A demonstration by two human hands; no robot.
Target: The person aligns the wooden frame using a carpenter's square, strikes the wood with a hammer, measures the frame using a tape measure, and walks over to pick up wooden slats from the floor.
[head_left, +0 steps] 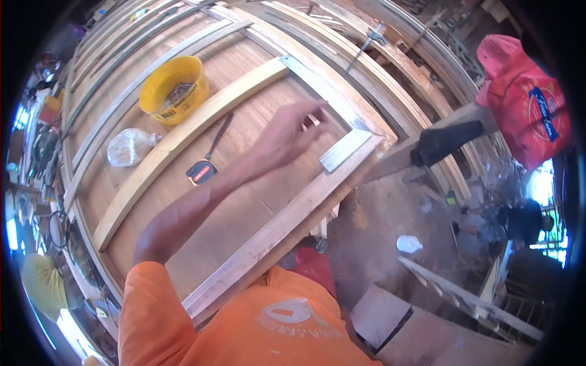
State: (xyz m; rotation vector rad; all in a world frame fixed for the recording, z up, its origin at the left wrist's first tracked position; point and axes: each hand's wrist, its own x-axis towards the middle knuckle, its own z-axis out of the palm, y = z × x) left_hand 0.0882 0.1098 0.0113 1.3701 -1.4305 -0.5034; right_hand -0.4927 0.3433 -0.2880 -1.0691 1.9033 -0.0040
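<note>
My left hand [299, 129] reaches over the plywood panel [244, 210], beside the blade of a metal square [326, 93]. Its fingers are curled in a pinch, with a small pale spot between them that I cannot make out. The square's broad stock [349, 150] lies by the corner of the wooden frame [274, 229]. A black and red tape measure [201, 172] rests on the panel behind my forearm. My right hand is out of view.
A yellow bucket [175, 90] with small pieces inside and a clear plastic container [130, 147] stand beyond a wooden crossbar [183, 137]. A red bag [528, 104] and dark cloth [448, 141] are at right. A person in yellow [44, 282] is at far left.
</note>
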